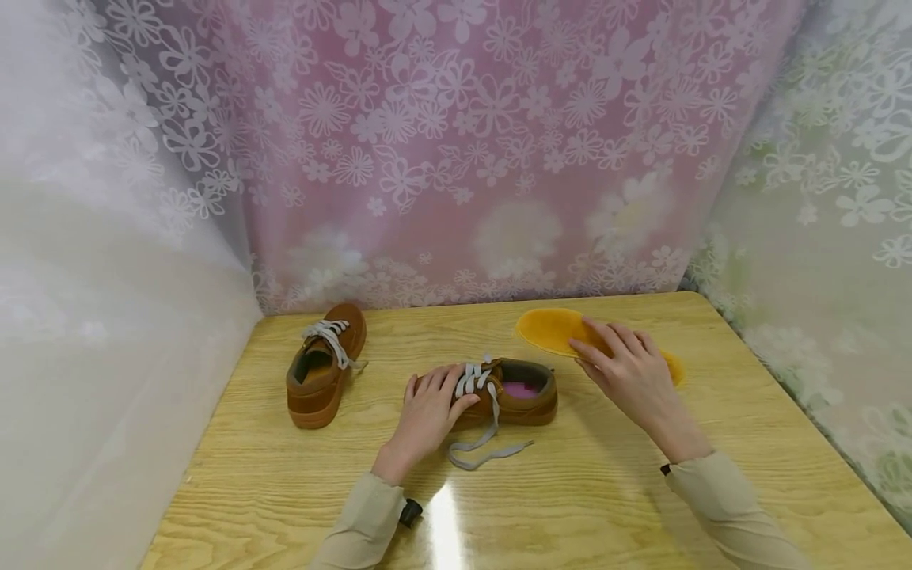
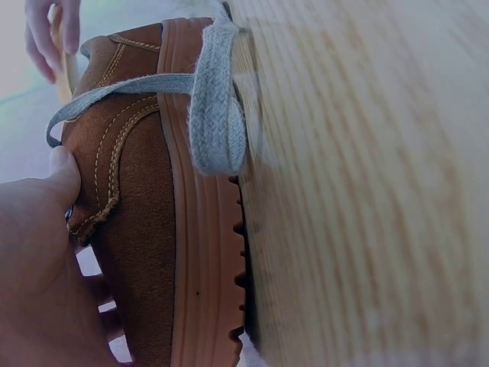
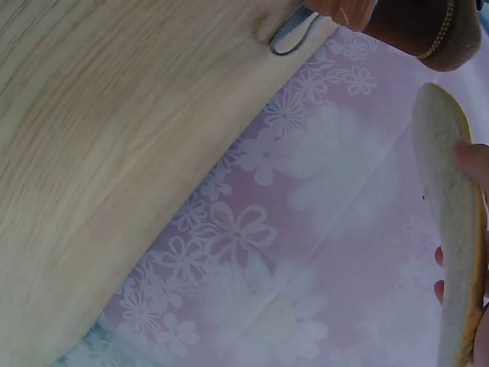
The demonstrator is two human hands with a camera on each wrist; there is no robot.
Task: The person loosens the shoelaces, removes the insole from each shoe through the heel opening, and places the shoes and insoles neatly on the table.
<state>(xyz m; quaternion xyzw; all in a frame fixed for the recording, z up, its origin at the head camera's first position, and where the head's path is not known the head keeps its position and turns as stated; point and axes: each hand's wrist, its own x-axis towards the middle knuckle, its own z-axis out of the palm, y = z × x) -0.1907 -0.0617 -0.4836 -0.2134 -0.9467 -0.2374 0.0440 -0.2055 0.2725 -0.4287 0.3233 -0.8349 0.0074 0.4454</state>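
A brown shoe (image 1: pixel 529 401) with grey laces (image 1: pixel 476 380) lies on the table, its toe to the left and its opening to the right, with pink showing inside. Over the toe and the front of the laces, my left hand (image 1: pixel 426 412) grips this shoe; the left wrist view shows the thumb on the upper (image 2: pixel 134 199) beside a lace. To the right, my right hand (image 1: pixel 627 372) holds a yellow-orange insole (image 1: pixel 552 328) above the table, thumb on one face and fingers on the other. Its pale underside (image 3: pixel 447 176) faces the right wrist camera.
A second brown shoe (image 1: pixel 328 368), laces tied, stands at the left on the wooden table (image 1: pixel 570 499), an orange-brown lining inside. One loose lace end (image 1: pixel 492 457) trails in front of the gripped shoe. Flowered curtains (image 1: pixel 456 158) enclose the table at the back and sides.
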